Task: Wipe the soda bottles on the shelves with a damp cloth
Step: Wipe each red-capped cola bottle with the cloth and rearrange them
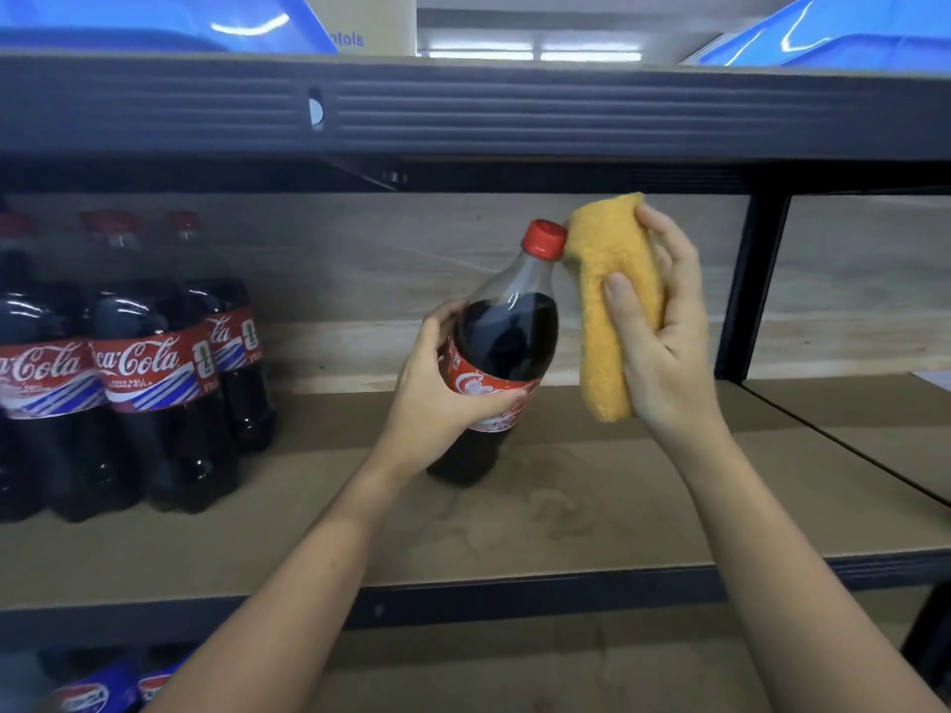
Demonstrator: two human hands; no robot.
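Centre of frame. The fingers (pixel 625 295) of the right hand (pixel 664 342) are curled round a folded yellow cloth (pixel 607 280), the thumb pressed across its front and the other fingertips wrapped over its top and far edge. The upper part of the cloth touches the red cap (pixel 544 239) of a cola bottle (pixel 507 342); the lower end of the cloth hangs free just beside the bottle's body.

The left hand (pixel 437 398) grips the same bottle at its red label, thumb lying across the front of the label and the remaining fingers passing behind it. The bottle is tilted, cap leaning toward the upper right, with its base low over the brown shelf board (pixel 592 512), just behind the left wrist; whether the base touches the board cannot be told. The bottle holds dark liquid up to its shoulder.

Left of frame. A group of similar cola bottles (pixel 139 362) stands upright on the same board, well apart from the held bottle, red-and-white labels facing forward.

Upper frame. A dark metal beam (pixel 514 110) spans the full width, with blue plastic bins (pixel 154 18) above it in the upper left and upper right corners.

Lower left corner. Blue-labelled bottles (pixel 98 692) show on the shelf below. A dark upright post (pixel 756 285) stands at the right.
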